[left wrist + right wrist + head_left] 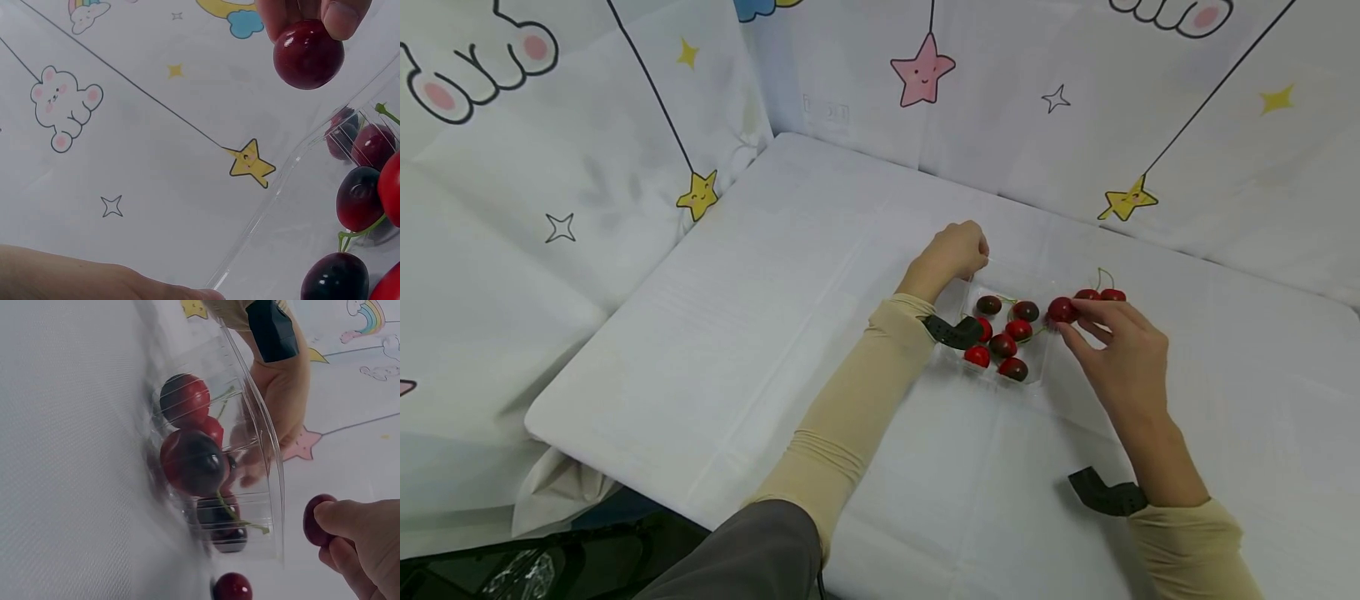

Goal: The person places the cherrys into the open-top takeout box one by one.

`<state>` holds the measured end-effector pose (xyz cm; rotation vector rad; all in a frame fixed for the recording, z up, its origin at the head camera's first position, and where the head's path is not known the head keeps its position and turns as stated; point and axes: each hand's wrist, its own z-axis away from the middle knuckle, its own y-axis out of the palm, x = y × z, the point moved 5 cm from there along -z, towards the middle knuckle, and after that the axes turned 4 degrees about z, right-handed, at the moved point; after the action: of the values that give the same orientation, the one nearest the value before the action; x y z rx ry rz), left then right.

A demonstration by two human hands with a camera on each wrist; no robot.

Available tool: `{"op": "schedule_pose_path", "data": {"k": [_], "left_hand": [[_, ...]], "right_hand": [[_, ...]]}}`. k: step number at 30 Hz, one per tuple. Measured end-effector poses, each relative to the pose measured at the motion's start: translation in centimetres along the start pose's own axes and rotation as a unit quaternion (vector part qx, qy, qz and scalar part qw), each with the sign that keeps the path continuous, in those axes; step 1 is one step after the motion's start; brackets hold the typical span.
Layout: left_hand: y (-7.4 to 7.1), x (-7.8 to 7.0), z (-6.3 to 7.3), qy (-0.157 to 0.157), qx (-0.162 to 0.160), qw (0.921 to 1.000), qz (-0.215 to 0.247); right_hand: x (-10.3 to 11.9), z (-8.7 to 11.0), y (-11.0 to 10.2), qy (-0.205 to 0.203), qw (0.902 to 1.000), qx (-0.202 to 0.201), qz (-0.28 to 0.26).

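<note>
A dark red cherry [1062,310] is pinched between the thumb and fingers of my right hand [1122,354], just right of a clear plastic box [1036,373]. The left wrist view shows this cherry [309,55] above the level of the box rim, with no stem visible. Inside the box lie several red and dark cherries [1003,345], some with green stems. My left hand [953,252] grips the box at its far left corner, fingers curled; its fingertips are partly hidden in the head view. Through the clear wall, the right wrist view shows the left hand [281,403] behind the box.
Past my right hand, a pair of cherries [1099,295] with joined stems lies on the white table [760,317]. A patterned curtain [1015,92] hangs along the table's back and left edges. Black wrist mounts [1107,493] sit on both wrists.
</note>
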<state>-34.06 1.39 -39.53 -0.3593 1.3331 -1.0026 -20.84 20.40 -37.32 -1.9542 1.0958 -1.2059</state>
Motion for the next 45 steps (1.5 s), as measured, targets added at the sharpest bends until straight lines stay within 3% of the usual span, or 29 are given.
{"op": "schedule_pose_path", "data": {"k": [21,32,45], "left_hand": [[-0.1,0.1,-0.1,0.004,-0.006,1.0,-0.002],[0.0,0.2,-0.3,0.002,0.0,1.0,0.001],[0.1,0.2,-0.3,-0.004,-0.001,1.0,0.004]], "right_hand": [[1.6,0.9,2.4,-0.03,0.9982,0.052,0.003],[1.8,1.1,3.1,-0.066,0.997,0.038,0.012],[2.0,1.2,3.5,-0.075,0.9964,0.037,0.015]]}}
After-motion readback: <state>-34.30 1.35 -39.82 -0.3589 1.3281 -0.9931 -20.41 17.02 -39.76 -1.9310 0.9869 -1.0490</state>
